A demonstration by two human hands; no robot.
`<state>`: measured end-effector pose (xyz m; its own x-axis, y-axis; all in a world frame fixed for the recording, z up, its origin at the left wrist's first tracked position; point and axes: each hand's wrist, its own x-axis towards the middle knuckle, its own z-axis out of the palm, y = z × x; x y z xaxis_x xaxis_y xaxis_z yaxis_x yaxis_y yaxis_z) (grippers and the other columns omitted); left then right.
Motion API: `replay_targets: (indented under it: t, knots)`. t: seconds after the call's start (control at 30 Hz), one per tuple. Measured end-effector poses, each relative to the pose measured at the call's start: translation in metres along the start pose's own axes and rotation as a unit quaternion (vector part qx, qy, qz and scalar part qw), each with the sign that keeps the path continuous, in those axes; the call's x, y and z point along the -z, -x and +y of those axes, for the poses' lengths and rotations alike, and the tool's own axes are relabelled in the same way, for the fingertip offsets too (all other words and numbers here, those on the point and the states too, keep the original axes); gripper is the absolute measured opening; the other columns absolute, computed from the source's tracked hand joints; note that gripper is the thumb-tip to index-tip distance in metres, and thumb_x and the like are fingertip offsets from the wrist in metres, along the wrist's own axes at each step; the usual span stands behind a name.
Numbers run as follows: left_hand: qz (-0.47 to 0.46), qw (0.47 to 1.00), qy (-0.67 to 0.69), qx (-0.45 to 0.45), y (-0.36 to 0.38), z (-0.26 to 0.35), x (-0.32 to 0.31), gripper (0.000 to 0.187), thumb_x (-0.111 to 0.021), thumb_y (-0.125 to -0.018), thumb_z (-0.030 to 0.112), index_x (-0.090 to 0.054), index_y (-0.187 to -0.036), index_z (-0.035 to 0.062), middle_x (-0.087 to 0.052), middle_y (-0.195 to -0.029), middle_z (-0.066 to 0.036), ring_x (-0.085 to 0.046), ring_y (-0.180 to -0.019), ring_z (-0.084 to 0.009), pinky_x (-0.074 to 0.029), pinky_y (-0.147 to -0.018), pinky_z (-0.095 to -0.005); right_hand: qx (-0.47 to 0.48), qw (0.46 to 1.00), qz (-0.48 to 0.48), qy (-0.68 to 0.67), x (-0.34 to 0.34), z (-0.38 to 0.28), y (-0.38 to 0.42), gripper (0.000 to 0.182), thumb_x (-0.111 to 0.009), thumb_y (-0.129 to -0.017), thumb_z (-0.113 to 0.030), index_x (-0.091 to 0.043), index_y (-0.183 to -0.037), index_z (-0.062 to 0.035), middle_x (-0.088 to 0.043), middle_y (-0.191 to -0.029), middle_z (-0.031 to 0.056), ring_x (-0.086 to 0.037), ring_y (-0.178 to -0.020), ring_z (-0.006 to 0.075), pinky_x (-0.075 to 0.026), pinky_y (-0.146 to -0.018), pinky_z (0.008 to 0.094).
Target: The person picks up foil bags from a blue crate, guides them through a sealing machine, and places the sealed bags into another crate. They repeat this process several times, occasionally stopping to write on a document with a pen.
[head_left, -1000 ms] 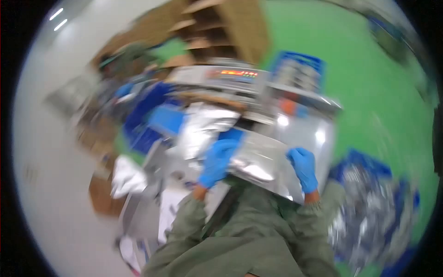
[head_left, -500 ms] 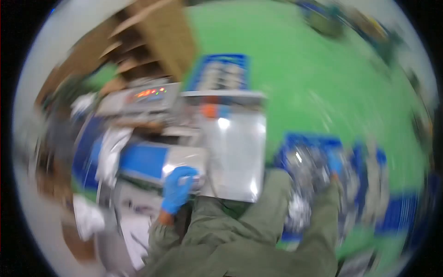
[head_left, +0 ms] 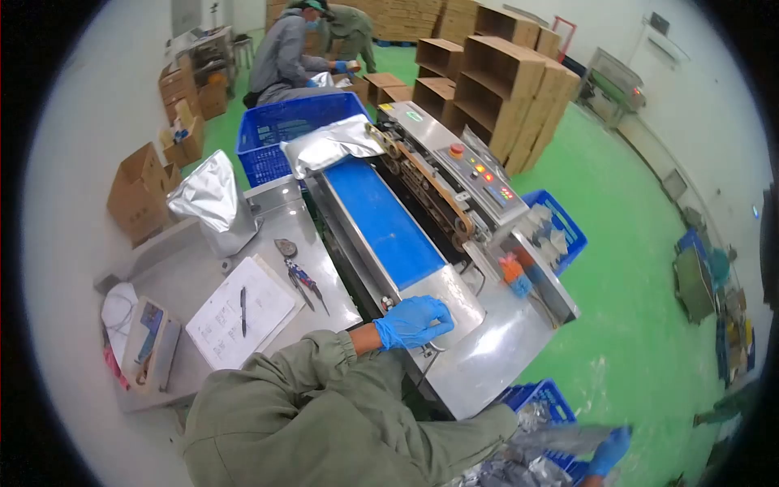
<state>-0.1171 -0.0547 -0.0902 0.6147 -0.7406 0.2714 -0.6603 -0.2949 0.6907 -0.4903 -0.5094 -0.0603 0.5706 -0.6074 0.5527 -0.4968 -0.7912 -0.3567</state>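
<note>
My left hand [head_left: 415,322], in a blue glove, rests with curled fingers on the bare metal end plate [head_left: 454,304] of a small conveyor with a blue belt [head_left: 389,223]. Whatever may be inside those fingers is hidden. Down at the lower right, my right hand [head_left: 610,451], also gloved in blue, grips the end of a flat silver foil pouch [head_left: 560,439]. That pouch stretches over a blue crate [head_left: 549,398] with several more foil pouches in it. A filled silver bag [head_left: 337,144] lies at the belt's far end.
Beside the belt stands a sealing machine [head_left: 454,158] with a red button and lit displays. The left metal table holds papers [head_left: 235,312], a pen, pliers [head_left: 300,280] and a standing foil bag [head_left: 215,203]. Two people [head_left: 284,57] work behind, near cardboard boxes [head_left: 503,89].
My view has swung left and up, bringing the far room and co-workers into sight. My left hand stays at the conveyor's end; my right hand now shows with a pouch drawn out over the crate.
</note>
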Motion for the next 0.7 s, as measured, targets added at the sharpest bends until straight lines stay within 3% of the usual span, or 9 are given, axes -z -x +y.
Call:
replay_targets:
  t: [0.03,0.07,0.1,0.23,0.4,0.5,0.57,0.63,0.7]
  knots:
    - [-0.004,1.000,0.006,-0.003,-0.001,0.001,-0.002,0.023,-0.057,-0.086,0.028,-0.065,-0.095,0.0081,-0.063,-0.095,-0.010,-0.059,-0.090,-0.0277,-0.047,-0.081,-0.0361,0.212,0.964,0.125,0.100,0.003,-0.027,-0.021,0.013,-0.047,-0.088,-0.006,-0.054,-0.085,0.0044,-0.050,-0.071,0.0135,-0.043,-0.065,0.0272,-0.038,-0.061,0.0372]
    - [-0.031,0.999,0.017,-0.009,-0.002,0.001,-0.002,0.023,-0.057,-0.086,0.028,-0.065,-0.095,0.0081,-0.063,-0.095,-0.010,-0.059,-0.090,-0.0277,-0.047,-0.081,-0.0361,0.053,0.998,0.014,0.017,0.020,-0.053,-0.031,0.015,-0.046,-0.089,-0.006,-0.053,-0.089,0.0068,-0.050,-0.073,0.0148,-0.048,-0.071,0.0238,-0.042,-0.067,0.0340]
    - [-0.005,0.999,0.038,-0.028,-0.005,0.003,-0.003,0.022,-0.058,-0.085,0.027,-0.066,-0.096,0.0086,-0.063,-0.096,-0.010,-0.059,-0.091,-0.0273,-0.047,-0.081,-0.0359,0.068,0.995,-0.046,0.058,0.044,-0.109,-0.045,0.013,-0.046,-0.089,-0.006,-0.052,-0.087,0.0052,-0.052,-0.075,0.0164,-0.049,-0.069,0.0253,-0.041,-0.065,0.0360]
    - [0.024,0.992,0.109,-0.060,-0.023,0.026,-0.002,0.025,-0.059,-0.085,0.026,-0.064,-0.100,0.0068,-0.062,-0.097,-0.012,-0.059,-0.091,-0.0266,-0.046,-0.083,-0.0350,0.155,0.987,0.034,0.004,0.060,-0.243,-0.082,0.012,-0.052,-0.085,-0.003,-0.059,-0.094,0.0010,-0.058,-0.082,0.0167,-0.057,-0.075,0.0300,-0.044,-0.066,0.0357]
    - [0.181,0.939,0.285,-0.061,-0.052,0.019,0.027,0.037,-0.058,-0.088,0.020,-0.053,-0.120,0.0002,-0.058,-0.114,-0.013,-0.056,-0.104,-0.0209,-0.043,-0.091,-0.0334,0.223,0.958,0.040,-0.179,0.026,-0.325,-0.109,0.020,-0.050,-0.079,0.006,-0.062,-0.095,0.0002,-0.061,-0.077,0.0136,-0.060,-0.070,0.0210,-0.047,-0.066,0.0303]
    - [0.261,0.907,0.323,-0.069,-0.064,0.004,0.056,0.036,-0.053,-0.092,0.020,-0.051,-0.121,-0.0015,-0.057,-0.116,-0.012,-0.054,-0.106,-0.0202,-0.042,-0.093,-0.0333,0.290,0.927,0.004,-0.239,-0.012,-0.365,-0.103,0.023,-0.050,-0.075,0.010,-0.062,-0.092,-0.0010,-0.062,-0.076,0.0117,-0.060,-0.069,0.0245,-0.048,-0.065,0.0310]
    - [0.303,0.891,0.328,-0.077,-0.063,-0.018,0.066,0.033,-0.050,-0.094,0.020,-0.053,-0.119,-0.0017,-0.059,-0.112,-0.010,-0.055,-0.101,-0.0176,-0.042,-0.091,-0.0295,0.329,0.904,-0.005,-0.274,-0.047,-0.379,-0.093,0.025,-0.052,-0.074,0.010,-0.062,-0.093,-0.0025,-0.062,-0.078,0.0120,-0.061,-0.070,0.0257,-0.049,-0.065,0.0309]
    - [0.234,0.939,0.226,0.108,-0.047,-0.034,0.081,0.031,-0.050,-0.095,0.021,-0.056,-0.115,-0.0014,-0.060,-0.102,-0.007,-0.053,-0.090,-0.0122,-0.043,-0.081,-0.0256,0.312,0.908,-0.001,-0.281,-0.067,-0.395,-0.072,0.027,-0.052,-0.074,0.011,-0.062,-0.095,-0.0026,-0.062,-0.079,0.0111,-0.061,-0.071,0.0238,-0.049,-0.066,0.0307]
    - [0.311,0.892,0.326,0.050,-0.044,-0.026,0.072,0.027,-0.051,-0.095,0.022,-0.059,-0.108,-0.0001,-0.059,-0.089,-0.001,-0.047,-0.078,-0.0079,-0.041,-0.068,-0.0229,0.291,0.915,-0.001,-0.281,-0.082,-0.412,-0.053,0.028,-0.052,-0.075,0.011,-0.062,-0.097,-0.0028,-0.063,-0.081,0.0103,-0.061,-0.072,0.0220,-0.049,-0.067,0.0305]
